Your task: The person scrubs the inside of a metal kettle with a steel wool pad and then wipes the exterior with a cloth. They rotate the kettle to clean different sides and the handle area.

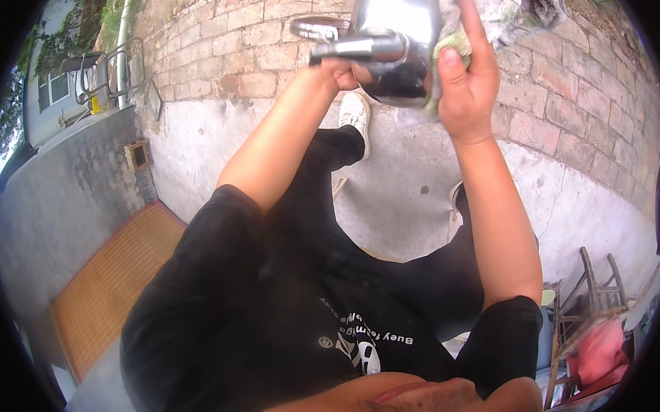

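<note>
A shiny metal vessel [391, 80], apparently a kettle, is held up in front of me at the top of the view, its upper part cut off. A tube-like metal part [368, 47] with a dark end sticks out from its side, and a metal loop [319, 28] shows beyond. My left hand [340, 73] supports the vessel at this projecting part; most of its fingers are hidden. With my right hand [468, 80] I press a crumpled grey-green cloth [497, 21] against the vessel's right side, thumb and one finger visible. The cloth's lower edge looks blurred.
Below lies a concrete floor [402, 154], with a brick-paved strip [227, 39] past it. A woven mat [120, 286] leans by a low concrete wall [80, 186] on the left. Chair frames [108, 73] rest atop that wall. Wooden stool frames [588, 291] and red fabric [600, 351] stand right.
</note>
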The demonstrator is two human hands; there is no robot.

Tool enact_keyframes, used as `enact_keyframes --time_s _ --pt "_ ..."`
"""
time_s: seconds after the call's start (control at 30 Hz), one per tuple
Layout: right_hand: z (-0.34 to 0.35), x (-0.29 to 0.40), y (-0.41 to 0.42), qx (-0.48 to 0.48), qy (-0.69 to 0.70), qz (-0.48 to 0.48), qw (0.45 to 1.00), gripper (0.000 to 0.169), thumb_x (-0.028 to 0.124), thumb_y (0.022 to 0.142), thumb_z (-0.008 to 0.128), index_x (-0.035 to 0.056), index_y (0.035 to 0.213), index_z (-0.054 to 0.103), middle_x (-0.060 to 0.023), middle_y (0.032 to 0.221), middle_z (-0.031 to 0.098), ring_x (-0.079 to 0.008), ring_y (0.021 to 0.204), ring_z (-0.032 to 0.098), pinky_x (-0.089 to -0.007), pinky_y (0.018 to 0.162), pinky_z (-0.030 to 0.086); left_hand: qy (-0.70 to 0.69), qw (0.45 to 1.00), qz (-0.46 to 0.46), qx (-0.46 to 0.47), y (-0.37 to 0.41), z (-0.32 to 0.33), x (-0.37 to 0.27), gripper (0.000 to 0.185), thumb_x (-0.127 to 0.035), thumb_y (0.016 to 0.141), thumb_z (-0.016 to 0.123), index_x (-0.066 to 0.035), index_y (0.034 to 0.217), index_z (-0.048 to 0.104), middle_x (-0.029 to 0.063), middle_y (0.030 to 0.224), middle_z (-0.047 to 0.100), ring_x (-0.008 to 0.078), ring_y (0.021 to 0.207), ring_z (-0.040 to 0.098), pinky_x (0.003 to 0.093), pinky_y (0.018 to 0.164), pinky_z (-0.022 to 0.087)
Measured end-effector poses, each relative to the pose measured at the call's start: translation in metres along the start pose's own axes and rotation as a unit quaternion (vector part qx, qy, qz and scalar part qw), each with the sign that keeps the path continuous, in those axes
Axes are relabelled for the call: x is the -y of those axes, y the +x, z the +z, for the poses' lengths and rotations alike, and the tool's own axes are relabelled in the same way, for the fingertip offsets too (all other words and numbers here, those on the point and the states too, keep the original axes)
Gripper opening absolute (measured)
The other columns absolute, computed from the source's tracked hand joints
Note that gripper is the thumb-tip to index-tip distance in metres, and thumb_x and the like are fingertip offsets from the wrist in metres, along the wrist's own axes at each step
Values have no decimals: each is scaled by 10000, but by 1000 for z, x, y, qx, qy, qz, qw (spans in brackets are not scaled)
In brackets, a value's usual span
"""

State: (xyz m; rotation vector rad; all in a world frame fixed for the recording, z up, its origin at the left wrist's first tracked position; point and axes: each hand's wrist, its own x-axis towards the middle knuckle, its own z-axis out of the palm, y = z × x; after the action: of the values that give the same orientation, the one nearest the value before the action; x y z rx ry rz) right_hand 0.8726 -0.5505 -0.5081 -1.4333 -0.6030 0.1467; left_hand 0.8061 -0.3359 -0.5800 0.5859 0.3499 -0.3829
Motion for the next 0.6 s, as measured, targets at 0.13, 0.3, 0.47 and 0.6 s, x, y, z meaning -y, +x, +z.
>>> enact_keyframes --time_s 0.13,0.3,0.47,0.6 --pt "-9 -14 -4 29 159 173 972 576 363 998 469 24 1460 409 -70 1087 622 -163 911 590 -284 842 489 280 952 17 -119 -4 -4 0 286 -182 974 548 25 1155 628 109 1023 685 149 874 662 251 733 559" --pt "-8 -15 -4 -67 212 315 923 682 448 957 565 -19 1426 399 -104 1196 570 -178 1056 561 -301 858 496 427 860 -70 -271 -8 33 -19 259 -187 828 642 54 907 696 106 760 690 158 678 658 282 617 537" --pt "-16 -73 -11 -18 237 405 883 816 480 859 703 -37 1409 393 -182 1277 546 -256 1135 563 -371 992 448 561 751 56 -342 -19 43 -26 341 -233 779 642 87 887 686 108 742 673 164 644 635 303 585 497" --pt "1 -57 -12 -31 403 461 790 572 415 920 648 9 1302 518 -135 1225 599 -246 1104 587 -373 987 457 669 614 77 -411 -39 76 -26 419 -383 755 703 -24 970 716 178 872 713 333 841 690 407 767 529"
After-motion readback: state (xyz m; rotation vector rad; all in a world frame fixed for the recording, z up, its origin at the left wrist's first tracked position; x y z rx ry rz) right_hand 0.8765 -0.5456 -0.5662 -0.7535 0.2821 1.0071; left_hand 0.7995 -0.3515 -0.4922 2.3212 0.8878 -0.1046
